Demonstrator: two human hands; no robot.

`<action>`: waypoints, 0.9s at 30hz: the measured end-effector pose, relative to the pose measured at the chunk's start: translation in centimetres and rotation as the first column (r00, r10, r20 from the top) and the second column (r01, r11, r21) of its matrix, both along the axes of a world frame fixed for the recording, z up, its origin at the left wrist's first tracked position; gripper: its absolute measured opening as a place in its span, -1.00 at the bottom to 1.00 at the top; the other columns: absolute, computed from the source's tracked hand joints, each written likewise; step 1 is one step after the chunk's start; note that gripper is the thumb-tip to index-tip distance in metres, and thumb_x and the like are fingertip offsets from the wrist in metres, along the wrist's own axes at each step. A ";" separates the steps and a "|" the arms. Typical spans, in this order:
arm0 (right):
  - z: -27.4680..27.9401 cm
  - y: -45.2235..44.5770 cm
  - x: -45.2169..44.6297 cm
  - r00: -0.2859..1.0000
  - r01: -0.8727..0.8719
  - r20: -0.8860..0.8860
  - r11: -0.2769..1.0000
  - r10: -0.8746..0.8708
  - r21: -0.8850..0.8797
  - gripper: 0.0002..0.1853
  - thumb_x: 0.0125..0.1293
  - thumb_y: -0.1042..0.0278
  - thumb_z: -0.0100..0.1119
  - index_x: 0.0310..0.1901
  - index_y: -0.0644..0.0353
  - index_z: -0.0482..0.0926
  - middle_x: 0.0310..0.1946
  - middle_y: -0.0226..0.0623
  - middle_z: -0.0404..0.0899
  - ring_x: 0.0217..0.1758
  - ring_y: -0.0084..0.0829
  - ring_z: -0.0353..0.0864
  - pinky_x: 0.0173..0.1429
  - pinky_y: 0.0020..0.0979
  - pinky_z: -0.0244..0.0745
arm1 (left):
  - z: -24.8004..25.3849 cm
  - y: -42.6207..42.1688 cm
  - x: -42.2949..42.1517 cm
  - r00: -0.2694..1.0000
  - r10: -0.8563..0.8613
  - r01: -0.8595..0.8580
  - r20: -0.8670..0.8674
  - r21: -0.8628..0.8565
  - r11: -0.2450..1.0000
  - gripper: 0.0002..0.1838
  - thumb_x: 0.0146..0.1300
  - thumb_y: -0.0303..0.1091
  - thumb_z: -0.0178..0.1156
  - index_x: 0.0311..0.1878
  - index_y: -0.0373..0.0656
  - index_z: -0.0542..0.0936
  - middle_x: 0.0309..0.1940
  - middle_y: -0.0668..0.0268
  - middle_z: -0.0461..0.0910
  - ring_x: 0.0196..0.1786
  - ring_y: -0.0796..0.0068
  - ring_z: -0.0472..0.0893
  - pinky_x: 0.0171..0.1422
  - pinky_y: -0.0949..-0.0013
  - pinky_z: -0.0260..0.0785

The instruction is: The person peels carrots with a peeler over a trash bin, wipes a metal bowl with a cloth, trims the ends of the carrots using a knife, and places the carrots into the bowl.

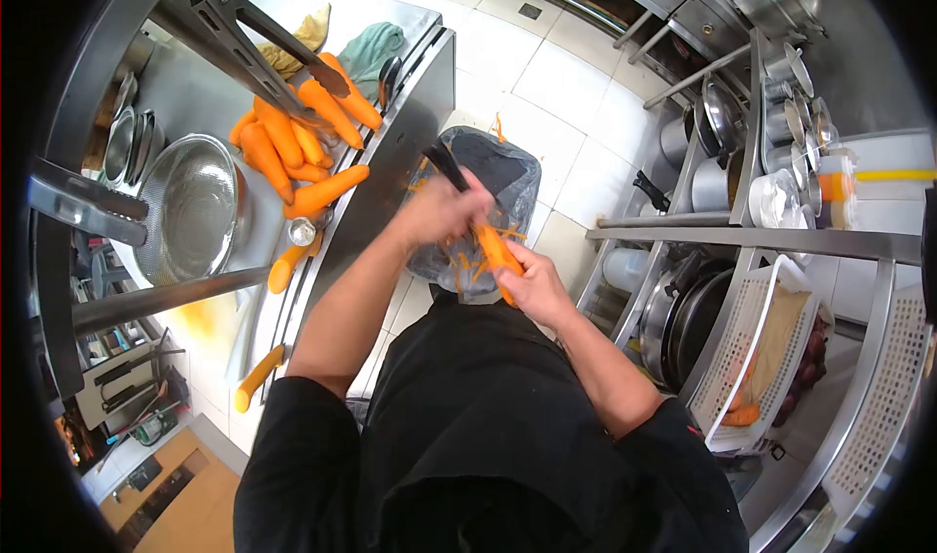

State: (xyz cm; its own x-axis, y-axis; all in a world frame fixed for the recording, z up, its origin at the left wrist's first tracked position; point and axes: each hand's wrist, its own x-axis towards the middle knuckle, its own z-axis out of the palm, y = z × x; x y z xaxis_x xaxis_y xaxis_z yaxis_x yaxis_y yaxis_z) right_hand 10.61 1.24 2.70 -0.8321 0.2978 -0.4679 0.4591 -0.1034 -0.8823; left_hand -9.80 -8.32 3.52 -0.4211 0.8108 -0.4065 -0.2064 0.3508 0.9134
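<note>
My left hand (pixel 444 211), slightly blurred, is closed around a black-handled peeler (pixel 445 165). The peeler's working end is hidden against the near end of an orange carrot (pixel 496 260). My right hand (pixel 535 282) grips this carrot from the other side. Thin orange shavings hang around it. Directly below both hands stands a bin lined with a clear plastic bag (pixel 522 158), with carrot peelings inside. To the left, several peeled-looking carrots (pixel 278 133) are piled on the steel counter (pixel 210 75).
A mesh strainer (pixel 190 206) and metal tongs (pixel 264 45) are at the left, beside a green cloth (pixel 371 50). Shelves with pots (pixel 712 187) and a white basket (pixel 752 358) stand at the right. Another carrot (pixel 259 377) lies near the counter's edge.
</note>
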 end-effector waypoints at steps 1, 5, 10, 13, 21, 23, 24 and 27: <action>0.4 -0.3 -0.1 1.000 0.027 0.004 1.000 -0.027 -0.010 -0.47 0.33 0.34 0.14 0.33 0.27 0.42 -0.13 -0.45 0.58 -0.16 -0.67 0.48 -0.06 -0.56 0.42 | -1.6 -0.2 -1.4 0.998 0.045 -0.046 -0.048 -0.028 0.999 -0.81 0.34 -0.23 0.22 -0.26 -0.16 0.54 -0.54 0.39 0.58 -0.62 0.66 0.43 -0.53 0.52 0.28; -0.7 -0.2 0.2 0.998 0.063 -0.017 0.998 -0.063 -0.005 -0.46 0.32 0.35 0.19 0.33 0.26 0.42 -0.10 -0.43 0.56 -0.18 -0.66 0.50 -0.06 -0.54 0.46 | 2.6 -0.7 -1.1 0.999 0.002 -0.001 0.041 -0.026 1.000 -0.79 0.33 -0.21 0.23 -0.26 -0.15 0.53 -0.52 0.39 0.58 -0.60 0.67 0.43 -0.51 0.51 0.29; -0.5 0.0 0.3 0.994 0.106 0.020 0.918 -0.106 -0.383 -0.46 0.34 0.34 0.19 0.35 0.22 0.40 -0.09 -0.34 0.58 -0.23 -0.59 0.53 -0.14 -0.44 0.57 | -1.4 -0.3 -0.6 0.993 0.096 -0.100 0.062 0.062 0.993 -0.78 0.31 -0.20 0.25 -0.26 -0.16 0.55 -0.51 0.41 0.58 -0.58 0.67 0.44 -0.50 0.52 0.28; -0.8 0.0 0.7 0.991 0.127 0.023 0.896 -0.130 -0.426 -0.46 0.35 0.32 0.18 0.35 0.21 0.39 -0.09 -0.31 0.59 -0.26 -0.57 0.54 -0.18 -0.41 0.60 | -0.8 -0.7 -2.0 0.988 0.092 -0.099 0.122 0.050 0.994 -0.79 0.30 -0.21 0.25 -0.29 -0.16 0.55 -0.53 0.41 0.57 -0.60 0.69 0.42 -0.52 0.54 0.26; -0.9 0.4 0.8 0.995 0.078 -0.023 0.927 -0.092 -0.367 -0.43 0.34 0.33 0.17 0.37 0.22 0.35 -0.08 -0.33 0.55 -0.19 -0.57 0.56 -0.18 -0.43 0.59 | -2.7 -0.8 -2.9 0.990 0.135 -0.139 0.050 0.065 0.988 -0.79 0.32 -0.23 0.24 -0.26 -0.17 0.51 -0.51 0.36 0.60 -0.61 0.70 0.41 -0.53 0.52 0.27; -0.6 0.6 0.8 0.988 0.139 0.008 0.878 -0.152 -0.458 -0.41 0.33 0.34 0.16 0.38 0.22 0.32 -0.07 -0.32 0.53 -0.19 -0.54 0.56 -0.17 -0.41 0.60 | 0.7 -0.3 -0.9 0.996 0.028 -0.033 0.082 0.054 0.998 -0.79 0.32 -0.22 0.24 -0.27 -0.16 0.52 -0.50 0.36 0.61 -0.59 0.70 0.43 -0.51 0.52 0.28; -0.6 0.8 0.6 0.984 0.165 0.018 0.851 -0.179 -0.499 -0.40 0.32 0.34 0.15 0.39 0.21 0.31 -0.07 -0.32 0.52 -0.19 -0.53 0.57 -0.17 -0.40 0.60 | 2.6 -0.1 0.1 0.995 -0.024 0.019 0.092 0.053 0.998 -0.79 0.31 -0.22 0.24 -0.27 -0.16 0.52 -0.49 0.37 0.61 -0.58 0.70 0.43 -0.51 0.53 0.28; -0.5 1.4 0.7 0.980 0.138 -0.002 0.685 -0.200 -0.716 -0.39 0.30 0.35 0.14 0.38 0.20 0.29 -0.06 -0.29 0.50 -0.18 -0.49 0.58 -0.15 -0.37 0.61 | 1.9 0.1 1.4 0.989 -0.100 0.091 0.106 0.081 0.992 -0.79 0.29 -0.20 0.25 -0.25 -0.15 0.56 -0.49 0.40 0.60 -0.56 0.67 0.44 -0.47 0.53 0.30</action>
